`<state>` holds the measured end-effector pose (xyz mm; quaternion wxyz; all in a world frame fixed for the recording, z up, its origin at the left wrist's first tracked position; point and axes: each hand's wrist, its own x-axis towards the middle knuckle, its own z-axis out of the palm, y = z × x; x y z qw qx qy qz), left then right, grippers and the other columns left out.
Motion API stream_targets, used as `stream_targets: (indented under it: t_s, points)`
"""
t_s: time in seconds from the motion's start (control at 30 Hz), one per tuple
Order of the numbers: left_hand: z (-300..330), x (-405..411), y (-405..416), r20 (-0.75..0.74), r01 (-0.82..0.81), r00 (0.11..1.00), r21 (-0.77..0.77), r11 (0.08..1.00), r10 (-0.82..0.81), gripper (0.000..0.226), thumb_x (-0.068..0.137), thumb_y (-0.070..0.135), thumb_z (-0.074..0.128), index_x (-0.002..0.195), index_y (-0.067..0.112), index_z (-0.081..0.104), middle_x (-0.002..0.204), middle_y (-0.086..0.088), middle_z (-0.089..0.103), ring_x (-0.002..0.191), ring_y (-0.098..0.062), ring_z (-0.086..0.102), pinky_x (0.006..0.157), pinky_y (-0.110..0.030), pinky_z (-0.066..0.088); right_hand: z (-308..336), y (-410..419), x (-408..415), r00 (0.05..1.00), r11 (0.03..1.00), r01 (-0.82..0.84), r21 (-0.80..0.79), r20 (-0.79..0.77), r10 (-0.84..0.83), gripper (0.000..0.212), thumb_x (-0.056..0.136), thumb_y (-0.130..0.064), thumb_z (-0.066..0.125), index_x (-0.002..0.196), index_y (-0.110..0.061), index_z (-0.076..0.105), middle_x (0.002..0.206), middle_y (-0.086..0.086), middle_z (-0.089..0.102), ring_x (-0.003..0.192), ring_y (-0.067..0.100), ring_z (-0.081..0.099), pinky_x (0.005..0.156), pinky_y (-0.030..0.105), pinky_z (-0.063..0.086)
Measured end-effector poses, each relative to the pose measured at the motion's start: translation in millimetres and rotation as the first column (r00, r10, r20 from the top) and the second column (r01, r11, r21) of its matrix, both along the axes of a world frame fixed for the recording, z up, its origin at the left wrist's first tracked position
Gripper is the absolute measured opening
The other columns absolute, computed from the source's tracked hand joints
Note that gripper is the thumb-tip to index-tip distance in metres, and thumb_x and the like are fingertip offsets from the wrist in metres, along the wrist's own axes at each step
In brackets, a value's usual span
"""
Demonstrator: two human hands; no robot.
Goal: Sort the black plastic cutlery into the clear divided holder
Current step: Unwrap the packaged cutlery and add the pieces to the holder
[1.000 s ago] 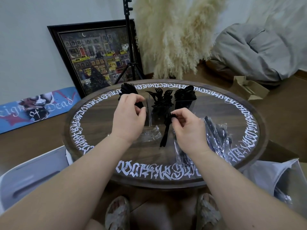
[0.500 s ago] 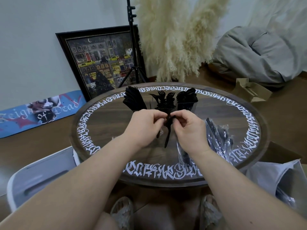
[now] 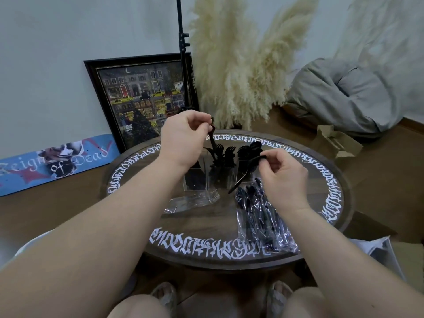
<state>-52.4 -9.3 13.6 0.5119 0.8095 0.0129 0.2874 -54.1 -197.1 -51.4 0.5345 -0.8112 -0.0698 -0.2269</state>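
Left hand (image 3: 183,138) pinches one light, stiff piece of cutlery (image 3: 213,143) by its end above the holder (image 3: 212,180); right hand (image 3: 283,177) pinches another piece (image 3: 243,177) likewise.

Round table (image 3: 142,177) carries holder (image 3: 220,180), wrappers (image 3: 192,201), bagged cutlery (image 3: 263,219).

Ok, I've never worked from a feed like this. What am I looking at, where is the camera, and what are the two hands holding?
There is no machine here: a person works bare-handed, and the single camera sits on their head, looking forward and down. The left hand pinches the handle end of one black cutlery piece above the clear divided holder, which stands on the round lettered table with black cutlery already upright in it. The right hand pinches a second black piece that slants down toward the table. Wrapped cutlery packets lie by the right wrist, and an empty clear wrapper lies in front of the holder.
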Motion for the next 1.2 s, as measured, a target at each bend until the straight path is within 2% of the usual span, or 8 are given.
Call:
stream_targets:
  t_s: [0.23, 0.37, 0.47, 0.57, 0.77, 0.9, 1.03, 1.2]
  points:
    - [-27.5, 27.7, 3.2, -0.122, -0.016, 0.992, 0.072, 0.997, 0.025, 0.017, 0.088, 0.007, 0.062, 0.086, 0.023, 0.068, 0.079, 0.013, 0.068, 0.083, -0.004, 0.068, 0.089, -0.03, 0.053, -3.2, -13.0, 15.5, 1.0, 0.998, 0.02, -0.056, -0.014, -0.021, 0.014, 0.087, -0.01, 0.063, 0.09, -0.022, 0.071, 0.076, -0.015, 0.067, 0.073, -0.004, 0.062, 0.078, 0.016, 0.05]
    - [-51.8, 41.2, 4.6, -0.282, 0.027, 0.959, 0.192, 0.981, 0.029, 0.018, 0.09, 0.011, 0.058, 0.089, 0.025, 0.07, 0.086, 0.009, 0.071, 0.085, -0.007, 0.067, 0.089, -0.028, 0.05, 2.8, -19.1, 35.9, 0.988, 0.994, 0.045, -0.095, 0.152, -0.03, 0.014, 0.086, -0.006, 0.064, 0.092, -0.015, 0.073, 0.083, -0.005, 0.069, 0.077, 0.009, 0.065, 0.081, 0.027, 0.054]
    - [-64.4, 47.5, 5.1, -0.347, 0.075, 0.93, 0.5, 0.863, 0.121, 0.022, 0.094, 0.022, 0.053, 0.107, 0.028, 0.07, 0.097, 0.007, 0.07, 0.077, -0.011, 0.057, 0.074, -0.025, 0.045, 17.6, -21.2, 57.3, 0.942, 0.987, 0.098, -0.129, 0.333, -0.05, 0.014, 0.083, -0.004, 0.063, 0.092, -0.009, 0.073, 0.085, 0.001, 0.067, 0.076, 0.008, 0.059, 0.077, 0.015, 0.047]
    - [-72.8, 53.7, 8.6, -0.302, 0.122, 0.946, 0.668, 0.734, 0.118, 0.034, 0.091, 0.045, 0.054, 0.121, 0.031, 0.062, 0.109, 0.007, 0.066, 0.107, -0.016, 0.05, 0.084, -0.031, 0.043, 32.2, -18.8, 83.3, 0.89, 0.972, 0.159, -0.171, 0.45, -0.067, 0.014, 0.083, -0.004, 0.062, 0.093, -0.005, 0.072, 0.085, 0.003, 0.067, 0.081, 0.011, 0.057, 0.077, 0.003, 0.037]
    - [-90.8, 62.8, 11.7, -0.311, 0.205, 0.939, 0.851, 0.483, 0.149, 0.076, 0.078, 0.059, 0.064, 0.143, 0.032, 0.036, 0.14, 0.012, 0.041, 0.131, -0.016, 0.033, 0.101, -0.037, 0.03, 21.9, -9.6, 132.4, 0.904, 0.952, 0.162, -0.26, 0.425, -0.038, 0.017, 0.085, -0.008, 0.058, 0.095, -0.007, 0.072, 0.09, 0.007, 0.071, 0.082, 0.022, 0.065, 0.079, 0.028, 0.05]
    - [-96.7, 71.0, 11.8, -0.279, 0.167, 0.948, 0.842, 0.514, 0.149, 0.068, 0.082, 0.045, 0.067, 0.142, 0.03, 0.038, 0.138, 0.009, 0.04, 0.126, -0.018, 0.038, 0.1, -0.037, 0.031, 2.1, -5.1, 149.3, 0.946, 0.897, 0.151, -0.417, 0.325, -0.008, 0.019, 0.087, -0.012, 0.057, 0.097, -0.01, 0.073, 0.09, 0.009, 0.07, 0.086, 0.029, 0.065, 0.077, 0.037, 0.05]
    - [-98.0, 74.1, 10.0, -0.27, 0.161, 0.954, 0.83, 0.534, 0.131, 0.062, 0.081, 0.043, 0.069, 0.137, 0.029, 0.047, 0.136, 0.007, 0.042, 0.124, -0.019, 0.039, 0.1, -0.038, 0.032, -14.9, -2.9, 156.9, 0.995, 0.734, -0.078, -0.675, -0.006, 0.1, 0.027, 0.094, -0.016, 0.049, 0.113, -0.016, 0.068, 0.113, 0.005, 0.065, 0.111, 0.027, 0.051, 0.089, 0.033, 0.038]
    - [-98.6, 74.3, 8.8, -0.267, 0.157, 0.954, 0.836, 0.526, 0.139, 0.057, 0.081, 0.041, 0.069, 0.134, 0.028, 0.051, 0.138, 0.006, 0.041, 0.126, -0.021, 0.038, 0.099, -0.039, 0.033, -25.8, -6.7, 156.4, 0.866, 0.717, -0.471, -0.513, -0.425, 0.265, 0.063, 0.083, -0.021, 0.058, 0.142, -0.025, 0.038, 0.149, -0.002, 0.034, 0.139, 0.02, 0.025, 0.113, 0.037, 0.026]
